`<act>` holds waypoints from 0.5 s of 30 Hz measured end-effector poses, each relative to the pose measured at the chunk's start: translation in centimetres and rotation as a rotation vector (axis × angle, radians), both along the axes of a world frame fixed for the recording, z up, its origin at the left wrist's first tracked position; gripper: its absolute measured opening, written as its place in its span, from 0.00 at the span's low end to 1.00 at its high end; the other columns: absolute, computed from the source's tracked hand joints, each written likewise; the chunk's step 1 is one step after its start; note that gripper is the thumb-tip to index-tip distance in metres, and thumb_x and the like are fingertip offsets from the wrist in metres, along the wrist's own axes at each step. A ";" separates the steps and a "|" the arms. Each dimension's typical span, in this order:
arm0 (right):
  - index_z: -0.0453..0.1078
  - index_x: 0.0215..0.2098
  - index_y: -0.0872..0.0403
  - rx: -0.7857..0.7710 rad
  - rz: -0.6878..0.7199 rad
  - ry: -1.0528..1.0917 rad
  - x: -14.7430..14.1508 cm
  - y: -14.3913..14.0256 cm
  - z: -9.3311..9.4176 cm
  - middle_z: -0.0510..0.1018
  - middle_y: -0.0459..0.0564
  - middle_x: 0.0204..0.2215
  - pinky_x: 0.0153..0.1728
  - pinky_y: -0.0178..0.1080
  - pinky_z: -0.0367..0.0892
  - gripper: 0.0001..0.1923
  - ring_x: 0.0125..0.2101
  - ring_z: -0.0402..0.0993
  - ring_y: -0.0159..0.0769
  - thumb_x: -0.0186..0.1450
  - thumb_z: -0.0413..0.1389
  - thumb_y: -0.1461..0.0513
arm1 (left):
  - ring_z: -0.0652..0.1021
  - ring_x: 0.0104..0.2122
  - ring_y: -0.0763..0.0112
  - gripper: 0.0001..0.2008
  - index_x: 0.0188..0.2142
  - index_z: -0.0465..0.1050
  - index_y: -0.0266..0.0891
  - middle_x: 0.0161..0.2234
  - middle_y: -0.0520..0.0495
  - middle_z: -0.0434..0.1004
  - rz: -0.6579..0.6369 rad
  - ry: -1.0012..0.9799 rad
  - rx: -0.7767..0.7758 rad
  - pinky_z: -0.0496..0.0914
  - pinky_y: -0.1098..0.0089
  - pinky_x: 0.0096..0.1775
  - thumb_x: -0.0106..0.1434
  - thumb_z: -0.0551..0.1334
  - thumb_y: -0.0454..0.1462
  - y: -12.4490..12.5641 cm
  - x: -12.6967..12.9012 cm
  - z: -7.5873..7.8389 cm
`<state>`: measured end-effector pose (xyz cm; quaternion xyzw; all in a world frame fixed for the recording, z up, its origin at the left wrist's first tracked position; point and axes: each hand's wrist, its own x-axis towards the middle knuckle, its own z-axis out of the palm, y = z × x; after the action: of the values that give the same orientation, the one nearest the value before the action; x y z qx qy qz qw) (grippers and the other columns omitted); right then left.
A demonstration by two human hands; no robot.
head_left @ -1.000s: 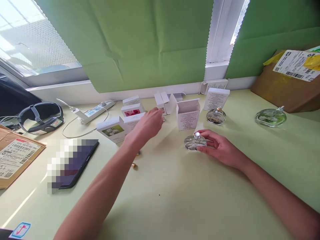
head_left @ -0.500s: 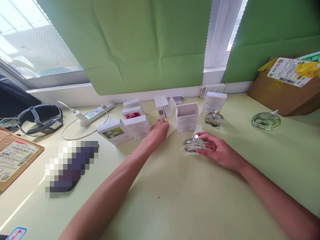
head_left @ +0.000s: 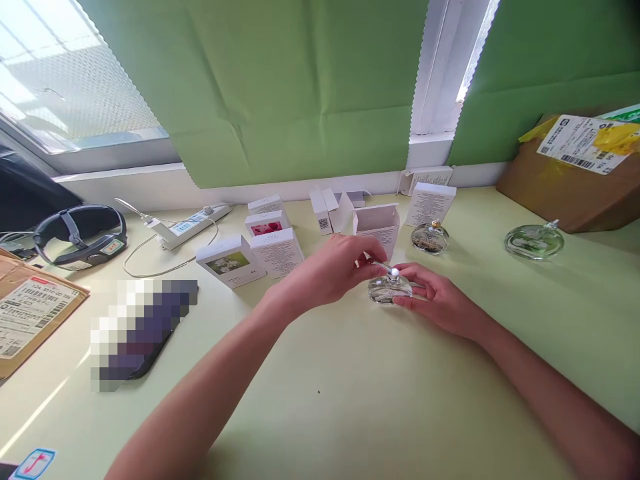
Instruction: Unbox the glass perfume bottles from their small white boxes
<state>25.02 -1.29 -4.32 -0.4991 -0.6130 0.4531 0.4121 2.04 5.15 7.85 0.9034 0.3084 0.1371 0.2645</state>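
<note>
**Both hands at the perfume bottle**

The right hand (head_left: 440,300) cups the round glass perfume bottle (head_left: 388,289) lying on the pale green table (head_left: 350,400). The left hand (head_left: 335,267) pinches a small thin piece at the bottle's silver cap (head_left: 395,272) (too small to identify). Behind stands an open white carton (head_left: 376,229).

Small clear glass perfume bottle (head_left: 389,289), round & squat w/ silver ball cap, sits upright on pale green worktop (head_left: 350,400), centre frame, just in front of open white carton (head_left: 376,228).
</note>
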 end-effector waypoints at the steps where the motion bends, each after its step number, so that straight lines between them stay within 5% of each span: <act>1: 0.74 0.46 0.43 -0.001 0.001 -0.003 0.0 0.0 0.1 0.71 0.47 0.60 0.61 0.55 0.63 0.17 0.59 0.68 0.50 0.61 0.65 0.49 | 0.78 0.35 0.71 0.09 0.43 0.76 0.41 0.37 0.49 0.81 -0.025 -0.019 0.008 0.68 0.70 0.37 0.70 0.58 0.41 -0.2 0.2 0.1; 9: 0.74 0.47 0.42 -0.010 0.008 -0.007 -0.2 -0.2 0.6 0.72 0.47 0.59 0.60 0.53 0.65 0.17 0.59 0.68 0.49 0.61 0.65 0.49 | 0.76 0.35 0.72 0.09 0.45 0.77 0.40 0.39 0.48 0.81 -0.029 -0.178 0.083 0.68 0.70 0.37 0.70 0.60 0.40 -0.7 1.8 -1.3; 15: 0.74 0.47 0.42 -0.001 0.003 0.005 -0.2 0.0 0.2 0.73 0.47 0.57 0.59 0.57 0.65 0.18 0.59 0.68 0.52 0.61 0.65 0.49 | 0.76 0.35 0.71 0.17 0.43 0.78 0.41 0.37 0.48 0.82 -0.089 -0.159 0.002 0.66 0.70 0.37 0.74 0.52 0.43 -0.6 2.3 -2.0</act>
<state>24.86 -1.34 -4.16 -0.4972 -0.6127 0.4552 0.4125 4.34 4.53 5.88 0.9027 0.2457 0.1969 0.2933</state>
